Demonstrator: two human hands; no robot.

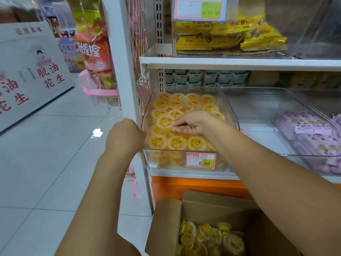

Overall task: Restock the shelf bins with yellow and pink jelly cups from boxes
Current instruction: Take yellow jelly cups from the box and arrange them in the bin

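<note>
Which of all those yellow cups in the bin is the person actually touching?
The yellow cup perched on top of the others, left of middle; the right hand pinches its rim.

Observed: left hand [125,134] and right hand [195,122] bare. Left forearm [103,182] and right forearm [258,154] bare, uncovered from wrist back to frame edge.

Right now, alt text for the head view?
The right hand pinches a yellow jelly cup over a clear shelf bin filled with them, the left hand at the bin's left wall. Below, an open cardboard box holds more.
</note>
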